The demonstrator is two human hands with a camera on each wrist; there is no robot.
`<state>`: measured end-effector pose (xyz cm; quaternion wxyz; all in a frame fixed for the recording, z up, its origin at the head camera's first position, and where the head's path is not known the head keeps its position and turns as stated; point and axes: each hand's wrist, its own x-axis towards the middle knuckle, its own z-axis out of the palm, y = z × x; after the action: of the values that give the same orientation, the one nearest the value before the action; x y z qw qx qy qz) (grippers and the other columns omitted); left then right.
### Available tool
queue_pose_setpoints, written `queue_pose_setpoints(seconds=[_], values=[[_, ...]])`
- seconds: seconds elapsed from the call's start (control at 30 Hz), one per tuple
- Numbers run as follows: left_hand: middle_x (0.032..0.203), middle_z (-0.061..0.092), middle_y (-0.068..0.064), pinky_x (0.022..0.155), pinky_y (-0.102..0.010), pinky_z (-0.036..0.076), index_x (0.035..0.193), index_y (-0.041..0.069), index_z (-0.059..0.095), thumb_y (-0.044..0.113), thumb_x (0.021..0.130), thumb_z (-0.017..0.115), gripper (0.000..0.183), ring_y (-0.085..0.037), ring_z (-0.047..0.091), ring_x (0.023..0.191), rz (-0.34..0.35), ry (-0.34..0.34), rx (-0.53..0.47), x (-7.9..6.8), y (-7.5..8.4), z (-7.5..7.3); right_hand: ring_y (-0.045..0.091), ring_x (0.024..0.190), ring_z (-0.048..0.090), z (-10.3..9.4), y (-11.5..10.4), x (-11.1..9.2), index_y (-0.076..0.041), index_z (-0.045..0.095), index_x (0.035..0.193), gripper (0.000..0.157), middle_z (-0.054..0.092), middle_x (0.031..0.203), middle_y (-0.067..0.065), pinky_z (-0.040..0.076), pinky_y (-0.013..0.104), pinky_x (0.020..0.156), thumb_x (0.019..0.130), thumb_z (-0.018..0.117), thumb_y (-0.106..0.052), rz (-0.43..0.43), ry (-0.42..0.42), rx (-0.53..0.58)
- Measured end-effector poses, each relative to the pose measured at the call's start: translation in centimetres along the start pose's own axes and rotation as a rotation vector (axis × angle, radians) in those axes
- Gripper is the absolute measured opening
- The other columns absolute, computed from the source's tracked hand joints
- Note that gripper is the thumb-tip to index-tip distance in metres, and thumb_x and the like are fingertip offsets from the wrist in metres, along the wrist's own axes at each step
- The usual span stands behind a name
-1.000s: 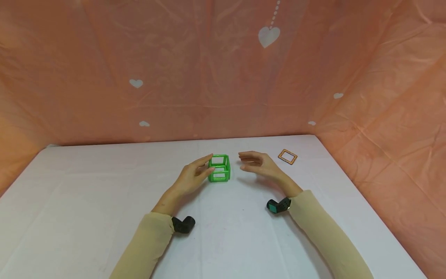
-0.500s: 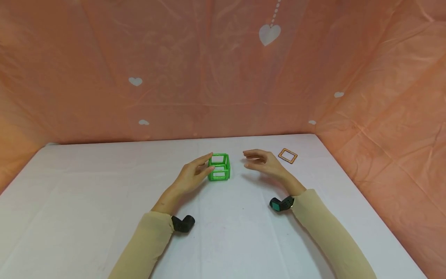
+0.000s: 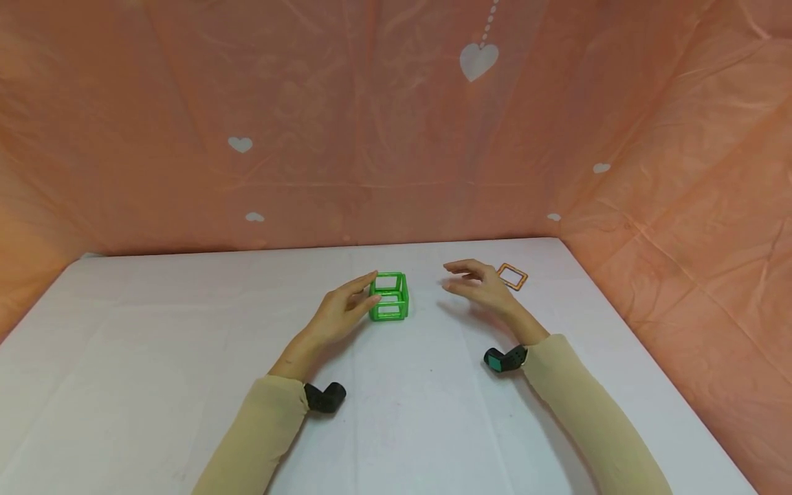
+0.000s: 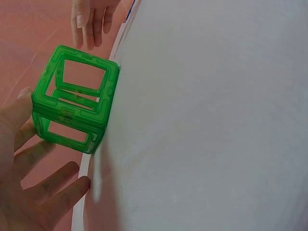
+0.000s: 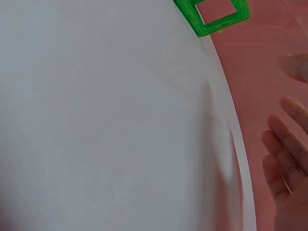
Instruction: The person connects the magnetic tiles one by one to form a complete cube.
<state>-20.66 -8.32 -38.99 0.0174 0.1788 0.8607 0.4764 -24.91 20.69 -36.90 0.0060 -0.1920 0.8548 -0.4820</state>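
A green open-framed cube of magnetic tiles [image 3: 389,317] stands on the white table, left of my right hand. My left hand [image 3: 337,316] holds it at its left side, thumb and index finger on the frame; the left wrist view shows the other fingers spread clear of the cube [image 4: 77,113]. My right hand [image 3: 485,285] is above the table to the right, holding nothing, fingers slightly bent and apart from the thumb. An orange rectangular frame [image 3: 522,283], like a flat magnetic tile, lies just beyond the right hand, its left corner partly covered.
The white-covered table [image 3: 185,330] ends at an orange fabric backdrop [image 3: 346,137] with white hearts, which also rises along the right. A small black device [image 3: 326,398] sits at the left wrist and another black device [image 3: 504,359] at the right.
My right hand has moved right, away from the cube and towards the orange frame, now partly overlapping it in the head view. The left hand and cube stay in place.
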Motion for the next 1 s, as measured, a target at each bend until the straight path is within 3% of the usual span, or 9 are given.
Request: queue_pose_setpoints(seconds=[0.1, 0.27, 0.6, 1.0], values=[[0.151, 0.037, -0.015, 0.101, -0.051, 0.044, 0.147, 0.013, 0.039, 0.025, 0.098, 0.056, 0.053, -0.041, 0.051, 0.125, 0.000, 0.002, -0.001, 0.0, 0.0, 0.0, 0.042, 0.118, 0.051, -0.2, -1.5, -0.5, 0.012, 0.058, 0.121, 0.041, 0.058, 0.122, 0.032, 0.037, 0.054, 0.104, 0.084, 0.069, -0.003, -0.010, 0.027, 0.007], [0.151, 0.037, -0.015, 0.102, -0.051, 0.044, 0.147, 0.014, 0.040, 0.024, 0.098, 0.056, 0.053, -0.041, 0.050, 0.126, 0.003, 0.006, 0.001, 0.0, 0.0, 0.0, 0.041, 0.116, 0.052, -0.4, -1.7, -0.6, 0.014, 0.059, 0.118, 0.038, 0.059, 0.119, 0.034, 0.038, 0.053, 0.103, 0.083, 0.069, 0.000, -0.006, 0.079, 0.004], [0.152, 0.037, -0.015, 0.103, -0.051, 0.042, 0.147, 0.014, 0.040, 0.025, 0.098, 0.056, 0.053, -0.041, 0.049, 0.127, -0.007, 0.004, -0.007, 0.0, 0.0, 0.0, 0.035, 0.119, 0.052, -1.1, 2.5, 0.4, 0.001, 0.063, 0.122, 0.042, 0.061, 0.124, 0.023, 0.036, 0.048, 0.106, 0.084, 0.074, -0.015, 0.066, 0.139, -0.017], [0.151, 0.038, -0.015, 0.103, -0.049, 0.043, 0.147, 0.015, 0.040, 0.025, 0.098, 0.056, 0.053, -0.040, 0.049, 0.127, -0.003, 0.009, -0.011, 0.0, 0.1, 0.0, 0.035, 0.114, 0.053, -2.0, 3.4, 0.1, -0.003, 0.066, 0.117, 0.039, 0.062, 0.121, 0.019, 0.039, 0.046, 0.097, 0.083, 0.074, -0.019, 0.082, 0.229, -0.040]])
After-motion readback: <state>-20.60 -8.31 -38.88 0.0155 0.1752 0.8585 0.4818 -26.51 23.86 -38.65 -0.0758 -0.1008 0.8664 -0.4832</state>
